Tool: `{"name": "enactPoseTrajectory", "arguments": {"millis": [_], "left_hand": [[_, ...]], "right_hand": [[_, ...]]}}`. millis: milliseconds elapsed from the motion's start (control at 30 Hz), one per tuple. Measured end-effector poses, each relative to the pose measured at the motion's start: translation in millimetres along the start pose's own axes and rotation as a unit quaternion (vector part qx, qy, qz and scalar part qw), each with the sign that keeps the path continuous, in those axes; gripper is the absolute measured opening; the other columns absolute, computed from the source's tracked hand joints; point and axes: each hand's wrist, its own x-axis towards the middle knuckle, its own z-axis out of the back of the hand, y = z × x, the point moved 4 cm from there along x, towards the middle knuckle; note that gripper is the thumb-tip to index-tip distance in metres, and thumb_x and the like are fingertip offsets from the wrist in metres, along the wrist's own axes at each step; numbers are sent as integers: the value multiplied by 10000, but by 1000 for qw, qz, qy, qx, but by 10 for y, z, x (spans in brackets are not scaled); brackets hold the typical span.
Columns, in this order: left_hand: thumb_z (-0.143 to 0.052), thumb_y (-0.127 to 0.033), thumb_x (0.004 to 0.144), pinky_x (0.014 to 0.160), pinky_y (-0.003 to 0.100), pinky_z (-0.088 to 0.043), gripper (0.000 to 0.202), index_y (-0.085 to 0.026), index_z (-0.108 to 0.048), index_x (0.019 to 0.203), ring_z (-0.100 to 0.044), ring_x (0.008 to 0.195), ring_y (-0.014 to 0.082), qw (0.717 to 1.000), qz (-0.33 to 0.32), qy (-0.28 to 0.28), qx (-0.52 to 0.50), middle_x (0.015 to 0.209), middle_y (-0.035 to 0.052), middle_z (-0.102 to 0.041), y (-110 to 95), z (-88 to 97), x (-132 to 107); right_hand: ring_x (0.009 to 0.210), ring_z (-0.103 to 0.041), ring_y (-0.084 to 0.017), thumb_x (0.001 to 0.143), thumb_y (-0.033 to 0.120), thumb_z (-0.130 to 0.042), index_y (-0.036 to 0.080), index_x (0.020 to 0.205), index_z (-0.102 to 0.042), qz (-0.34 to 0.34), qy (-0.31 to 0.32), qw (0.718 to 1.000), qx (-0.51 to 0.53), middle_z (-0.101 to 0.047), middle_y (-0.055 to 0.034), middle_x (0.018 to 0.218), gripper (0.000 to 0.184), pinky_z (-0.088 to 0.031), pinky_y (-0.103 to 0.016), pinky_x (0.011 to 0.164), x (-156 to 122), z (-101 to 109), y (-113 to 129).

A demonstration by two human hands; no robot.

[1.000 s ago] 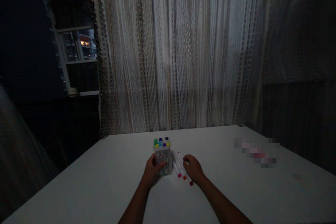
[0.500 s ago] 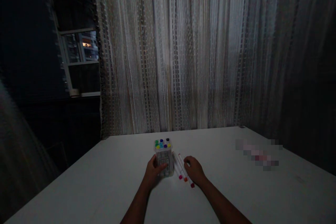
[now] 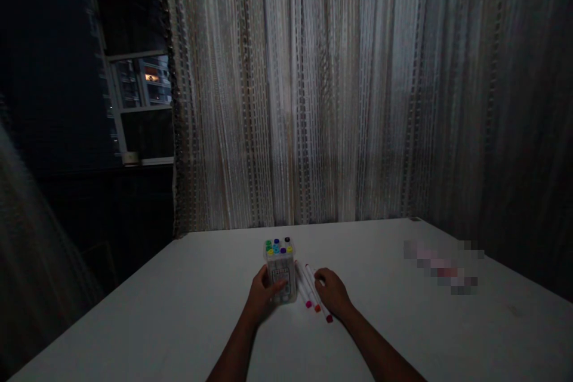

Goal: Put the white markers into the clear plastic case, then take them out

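Note:
My left hand [image 3: 261,293] is wrapped around a clear plastic marker case [image 3: 280,265] with a printed label, standing upright on the white table. Several markers stand inside it, their green, blue, purple, yellow and black caps [image 3: 276,249] showing at the top. Right of the case, three loose white markers lie side by side, with a pink cap [image 3: 308,304], an orange cap [image 3: 317,308] and a dark red cap [image 3: 329,318] toward me. My right hand [image 3: 332,291] rests beside them with curled fingers, its fingertips at the dark-red-capped marker. Whether those fingers grip anything is hidden.
The white table [image 3: 179,310] spreads around both hands. A blurred-out pinkish item [image 3: 441,265] lies at its right side. Behind the far edge hangs a long string curtain [image 3: 304,101]. A window [image 3: 138,83] is at the left, with a small pale container [image 3: 131,159] on its sill.
The whole view has shifted slightly. Both hands, the case and the loose markers keep nearly the same places relative to each other.

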Motion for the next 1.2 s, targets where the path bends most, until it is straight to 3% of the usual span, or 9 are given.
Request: {"name": "enactPoseTrajectory", "arguments": {"millis": [1200], "left_hand": [[-788,-307,559,756,375,-506,456,-125,-587,925,-624,853,269,1000,-21,6,6,908,107,-673,-32,-2,-11]], "right_hand": [[831,-572,-158,676,139,-420,165,798,-593,1,1,1000,6,-626,-60,848,214,-405,-238,752,-4,1,-4]]}}
